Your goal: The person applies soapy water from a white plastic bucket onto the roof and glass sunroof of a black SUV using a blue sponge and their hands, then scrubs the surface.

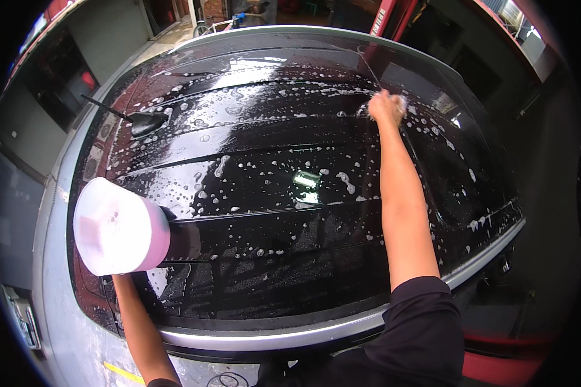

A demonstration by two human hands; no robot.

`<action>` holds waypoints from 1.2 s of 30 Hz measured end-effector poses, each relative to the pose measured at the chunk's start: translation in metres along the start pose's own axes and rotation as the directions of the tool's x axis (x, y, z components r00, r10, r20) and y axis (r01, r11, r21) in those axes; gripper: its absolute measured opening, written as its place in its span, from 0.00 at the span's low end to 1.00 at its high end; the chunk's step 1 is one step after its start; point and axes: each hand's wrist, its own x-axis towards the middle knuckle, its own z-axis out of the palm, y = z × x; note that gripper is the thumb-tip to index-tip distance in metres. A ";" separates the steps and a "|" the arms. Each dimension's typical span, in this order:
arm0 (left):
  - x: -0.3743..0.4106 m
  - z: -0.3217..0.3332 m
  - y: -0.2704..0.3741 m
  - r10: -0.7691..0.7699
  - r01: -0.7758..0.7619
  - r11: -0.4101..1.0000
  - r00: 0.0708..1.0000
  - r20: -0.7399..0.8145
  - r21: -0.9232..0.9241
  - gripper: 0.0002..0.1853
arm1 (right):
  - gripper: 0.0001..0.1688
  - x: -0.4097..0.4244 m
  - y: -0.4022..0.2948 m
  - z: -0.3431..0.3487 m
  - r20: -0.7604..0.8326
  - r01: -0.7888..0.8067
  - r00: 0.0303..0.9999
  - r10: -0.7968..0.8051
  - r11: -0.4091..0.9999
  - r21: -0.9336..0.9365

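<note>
The black roof of a car fills the middle of the view, wet and dotted with soap suds. My right hand is closed and pressed low over the far right part of the roof, near a panel seam. A small whitish, foamy sponge or cloth shows at its fingers, blurred and mostly covered. On the left, my left hand holds up a translucent pinkish-white plastic bucket from below. The bucket hides most of that hand, and glare washes out its inside.
A stubby black roof antenna stands up at the left end of the roof. Silver roof rails run along the near and far sides. A red lift post and a bicycle stand beyond the car. Grey floor lies left.
</note>
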 end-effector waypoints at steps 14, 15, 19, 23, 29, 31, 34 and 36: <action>-0.003 -0.010 -0.001 -0.010 0.014 0.995 0.999 -0.037 0.103 0.47 | 0.29 0.023 -0.001 0.016 -0.218 0.185 0.955 -0.199 0.979 -0.082; -0.003 -0.013 -0.002 -0.002 0.006 0.994 0.999 -0.041 0.106 0.47 | 0.25 0.039 0.024 0.009 -0.077 0.092 0.993 -0.088 0.994 0.054; 0.000 -0.020 -0.005 0.001 0.004 0.991 0.999 -0.034 0.134 0.46 | 0.21 0.040 0.023 0.009 -0.137 0.221 0.973 -0.183 0.907 0.358; 0.008 -0.019 -0.005 -0.022 0.027 0.986 0.999 -0.033 0.165 0.45 | 0.17 -0.068 -0.107 0.036 -0.320 0.740 0.672 -0.668 0.617 0.267; 0.012 -0.023 -0.017 -0.019 0.023 0.985 0.999 -0.028 0.172 0.44 | 0.24 -0.095 -0.070 0.006 -0.112 0.747 0.657 -0.745 0.625 0.228; 0.010 -0.029 -0.024 0.001 0.004 0.986 1.000 -0.030 0.167 0.44 | 0.23 -0.057 0.003 -0.007 -0.171 0.626 0.775 -0.608 0.777 0.073; 0.006 -0.038 -0.036 0.039 -0.034 0.987 0.999 -0.026 0.157 0.43 | 0.28 -0.019 0.068 -0.013 -0.107 0.036 0.994 -0.036 0.999 -0.001; 0.004 -0.041 -0.042 0.046 -0.042 0.988 0.999 -0.027 0.150 0.43 | 0.31 -0.025 0.051 -0.007 -0.173 -0.009 0.985 0.002 0.999 -0.037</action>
